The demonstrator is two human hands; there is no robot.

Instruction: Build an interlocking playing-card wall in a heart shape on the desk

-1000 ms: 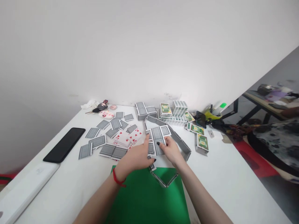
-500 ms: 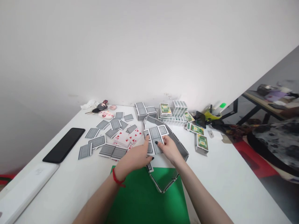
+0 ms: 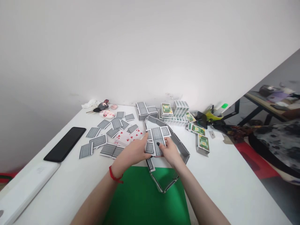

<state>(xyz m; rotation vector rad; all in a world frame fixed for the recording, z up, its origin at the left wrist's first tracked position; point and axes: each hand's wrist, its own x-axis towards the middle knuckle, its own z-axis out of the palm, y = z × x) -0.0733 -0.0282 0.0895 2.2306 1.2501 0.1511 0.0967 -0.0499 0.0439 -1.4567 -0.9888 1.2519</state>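
Between my hands is a cluster of grey-backed playing cards [image 3: 157, 137], some lying crosswise under a lengthwise one. My left hand [image 3: 136, 151] grips the cluster's left edge, its thumb at the near corner. On the right side my right hand [image 3: 169, 151] pinches it, thumb on top; those other fingers are partly hidden beneath. Around and below the hands runs a ring of joined folded cards [image 3: 179, 145], like a low wall, its near end over the green mat [image 3: 150, 200]. Loose face-up heart cards [image 3: 123, 137] lie left of my left hand.
Scattered grey-backed cards [image 3: 97, 141] and a black phone [image 3: 65, 144] are on the left, near a long white case [image 3: 29, 190]. Folded-card blocks [image 3: 142, 109] and green-and-white card boxes [image 3: 179, 109] stand against the wall. A person in patterned clothing [image 3: 278, 147] is at right.
My left hand has closed from pointing fingers over the cards to a hold on their left edge. My right hand keeps its pinch, nearly in place. The view shifts slightly.
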